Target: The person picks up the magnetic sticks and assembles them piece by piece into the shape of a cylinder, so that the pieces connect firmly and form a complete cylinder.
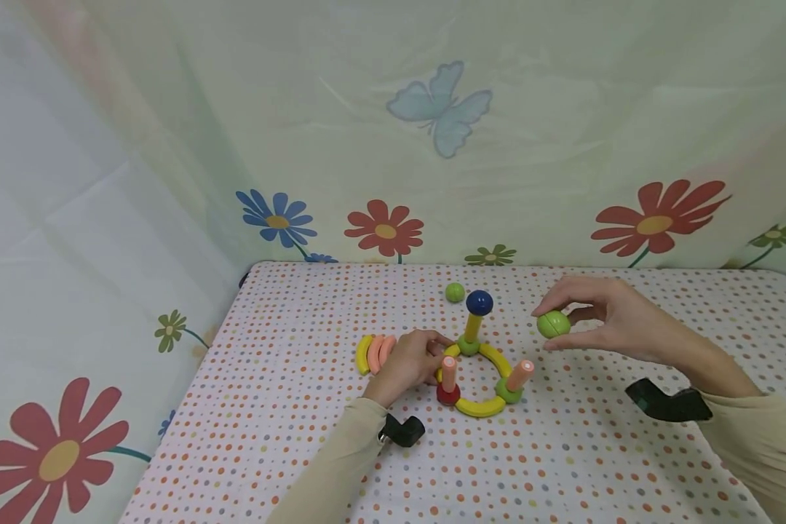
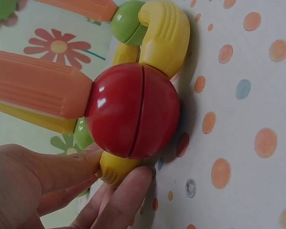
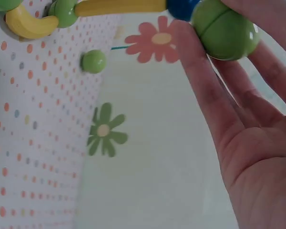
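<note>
My right hand (image 1: 605, 320) pinches a green ball (image 1: 553, 324) between thumb and fingers, raised to the right of a toy structure. My left hand (image 1: 414, 358) pinches a curved yellow piece (image 2: 118, 168) beside the red ball (image 2: 133, 110). The structure is a ring of curved yellow pieces (image 1: 481, 407) joined by a red ball and green balls (image 1: 509, 391). Salmon sticks (image 1: 519, 374) stand up from the red ball and a front green ball. From the rear green ball rises a yellow stick (image 1: 474, 329) topped by a blue ball (image 1: 479, 303).
Behind the ring lies a loose green ball (image 1: 455, 292). Left of my left hand are a curved yellow piece (image 1: 363, 354) and curved salmon pieces (image 1: 375, 354). A dotted cloth (image 1: 288, 437) covers the table, with a flowered curtain (image 1: 530, 182) behind.
</note>
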The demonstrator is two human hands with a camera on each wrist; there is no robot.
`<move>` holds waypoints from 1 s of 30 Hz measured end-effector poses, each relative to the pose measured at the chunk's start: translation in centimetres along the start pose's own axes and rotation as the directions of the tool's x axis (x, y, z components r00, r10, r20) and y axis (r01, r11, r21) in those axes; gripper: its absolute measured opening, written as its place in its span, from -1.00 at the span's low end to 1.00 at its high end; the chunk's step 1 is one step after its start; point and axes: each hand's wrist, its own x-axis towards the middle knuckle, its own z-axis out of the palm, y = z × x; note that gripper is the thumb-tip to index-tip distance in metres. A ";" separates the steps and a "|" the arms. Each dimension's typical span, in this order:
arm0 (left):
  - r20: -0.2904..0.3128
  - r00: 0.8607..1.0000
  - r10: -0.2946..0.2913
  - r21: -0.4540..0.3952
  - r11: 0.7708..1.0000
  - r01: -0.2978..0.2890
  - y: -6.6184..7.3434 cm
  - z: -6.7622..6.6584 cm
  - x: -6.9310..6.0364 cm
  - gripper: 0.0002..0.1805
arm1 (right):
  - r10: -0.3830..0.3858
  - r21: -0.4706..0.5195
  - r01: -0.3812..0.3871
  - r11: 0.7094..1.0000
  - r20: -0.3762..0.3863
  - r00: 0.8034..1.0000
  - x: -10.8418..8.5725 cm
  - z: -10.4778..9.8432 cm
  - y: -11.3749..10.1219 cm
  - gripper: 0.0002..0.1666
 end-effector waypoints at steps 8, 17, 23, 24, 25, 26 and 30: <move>-0.006 1.000 -0.012 -0.005 1.000 0.012 0.1 0.0 0.0 -0.71 | -0.174 -0.156 0.195 0.968 0.137 0.975 -0.2 0.4 -3.3 -0.42; 0.000 1.000 -0.001 -0.015 1.000 0.001 0.0 0.1 -0.2 -0.68 | -0.092 -0.241 0.149 0.959 0.235 0.968 0.1 2.0 -4.1 -0.56; 0.006 1.000 0.010 -0.021 1.000 -0.009 -0.1 0.1 -0.2 -0.68 | -0.067 -0.260 0.132 0.957 0.243 0.968 0.0 2.6 -3.8 -0.58; 0.003 1.000 0.007 -0.021 1.000 -0.007 -0.1 0.1 -0.2 -0.67 | -0.072 -0.262 0.135 0.956 0.237 0.969 -0.1 2.6 -3.8 -0.57; -0.001 1.000 0.003 -0.021 1.000 -0.003 0.0 0.1 -0.1 -0.67 | -0.067 -0.260 0.128 0.957 0.233 0.970 -0.1 2.6 -3.8 -0.55; -0.003 1.000 -0.003 -0.022 1.000 0.003 0.0 0.1 -0.1 -0.67 | -0.057 -0.259 0.117 0.959 0.228 0.972 -0.1 2.6 -3.8 -0.51; -0.012 1.000 -0.003 -0.011 1.000 0.003 -0.1 0.0 -0.1 -0.68 | 0.026 -0.229 0.015 0.973 0.176 0.984 -0.7 2.5 -3.7 -0.24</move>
